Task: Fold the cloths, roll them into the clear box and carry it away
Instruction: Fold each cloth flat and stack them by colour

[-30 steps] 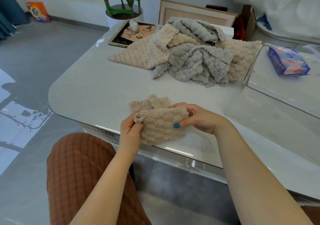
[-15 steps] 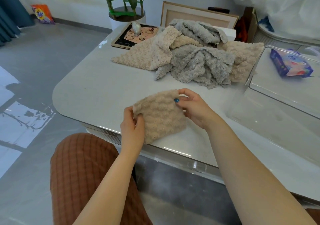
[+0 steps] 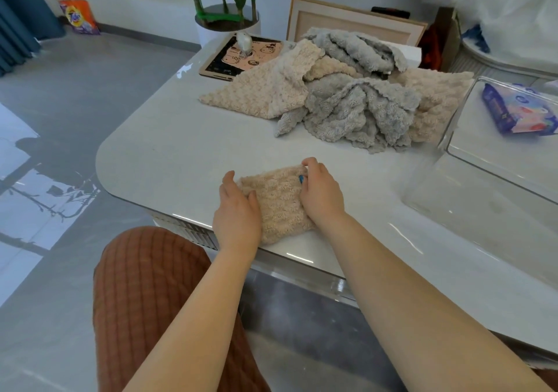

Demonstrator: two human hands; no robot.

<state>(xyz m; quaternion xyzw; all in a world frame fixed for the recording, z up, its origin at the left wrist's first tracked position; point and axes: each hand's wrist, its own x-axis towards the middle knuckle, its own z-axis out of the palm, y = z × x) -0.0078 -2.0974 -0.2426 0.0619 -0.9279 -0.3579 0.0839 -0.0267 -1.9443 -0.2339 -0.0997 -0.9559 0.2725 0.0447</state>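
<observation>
Folded beige cloth (image 3: 280,203), gripped on both sides.
My left hand (image 3: 237,213) grips its left edge, my right hand (image 3: 321,194) pinches the far corner; nubbly pile, lying flat at the near edge of the table (image 3: 169,156).

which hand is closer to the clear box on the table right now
Right. The right hand grips the folded beige cloth at its right edge, on the side facing the clear box. The left hand holds the cloth's left edge, farther away.
</observation>
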